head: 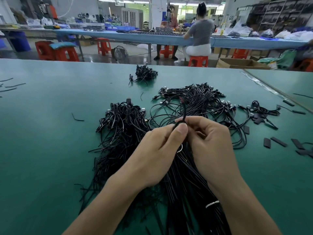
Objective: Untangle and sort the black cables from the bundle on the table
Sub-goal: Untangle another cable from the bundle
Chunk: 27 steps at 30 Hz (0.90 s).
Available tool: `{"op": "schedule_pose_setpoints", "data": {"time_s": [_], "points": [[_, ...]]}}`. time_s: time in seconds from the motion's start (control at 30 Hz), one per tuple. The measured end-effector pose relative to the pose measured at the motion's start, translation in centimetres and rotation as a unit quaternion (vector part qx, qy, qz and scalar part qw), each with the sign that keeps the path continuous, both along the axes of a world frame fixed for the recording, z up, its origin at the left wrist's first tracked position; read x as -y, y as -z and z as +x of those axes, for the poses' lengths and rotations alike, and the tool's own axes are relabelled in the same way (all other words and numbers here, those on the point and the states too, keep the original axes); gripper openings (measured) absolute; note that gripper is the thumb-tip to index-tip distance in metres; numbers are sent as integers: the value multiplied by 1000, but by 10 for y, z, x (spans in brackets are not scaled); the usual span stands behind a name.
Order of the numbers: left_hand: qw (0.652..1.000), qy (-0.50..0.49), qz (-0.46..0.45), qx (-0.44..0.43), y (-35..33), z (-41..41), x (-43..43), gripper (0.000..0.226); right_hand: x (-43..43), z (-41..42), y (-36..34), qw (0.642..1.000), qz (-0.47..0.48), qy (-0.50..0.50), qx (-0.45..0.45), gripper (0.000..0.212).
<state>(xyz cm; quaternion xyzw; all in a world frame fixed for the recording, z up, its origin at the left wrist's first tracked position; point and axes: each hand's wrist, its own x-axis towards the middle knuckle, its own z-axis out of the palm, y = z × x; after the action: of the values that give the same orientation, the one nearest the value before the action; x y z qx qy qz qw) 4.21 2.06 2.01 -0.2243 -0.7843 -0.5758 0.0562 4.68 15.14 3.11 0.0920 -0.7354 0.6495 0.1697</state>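
A big bundle of black cables (183, 184) lies on the green table (42, 150) under my hands, bound by a white tie (211, 204). My left hand (157, 153) and my right hand (210, 143) meet above it and pinch one thin black cable (183, 112) that loops up between the fingertips. Left of them sits a heap of knotted cables (122, 119). Behind my hands spreads a loose pile with plug ends (199, 99). A small separate pile (145, 73) lies farther back.
Short black sleeve pieces (277, 141) and a small cable cluster (260, 109) lie at the right. Stray wire scraps (13, 85) lie at the far left. Beyond the table edge are red stools, a fan and people seated at another bench.
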Motion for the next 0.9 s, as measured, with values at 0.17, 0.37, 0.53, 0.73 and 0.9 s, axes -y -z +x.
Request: {"op": "schedule_pose_setpoints", "data": {"time_s": [0.17, 0.37, 0.53, 0.73, 0.9], "points": [[1000, 1, 25, 2, -5, 3, 3, 53, -3, 4, -9, 998, -10, -39, -42, 29], [997, -52, 36, -43, -3, 1, 2, 36, -9, 6, -14, 994, -12, -111, -20, 26], [997, -32, 66, -24, -1, 1, 0, 38, -9, 7, -9, 997, 31, -67, 11, 31], [977, -113, 180, -12, -6, -3, 3, 44, -4, 10, -10, 993, -44, -109, 7, 33], [964, -126, 231, 27, -8, -1, 1, 46, 10, 9, -3, 998, -9, -61, 18, 15]]}}
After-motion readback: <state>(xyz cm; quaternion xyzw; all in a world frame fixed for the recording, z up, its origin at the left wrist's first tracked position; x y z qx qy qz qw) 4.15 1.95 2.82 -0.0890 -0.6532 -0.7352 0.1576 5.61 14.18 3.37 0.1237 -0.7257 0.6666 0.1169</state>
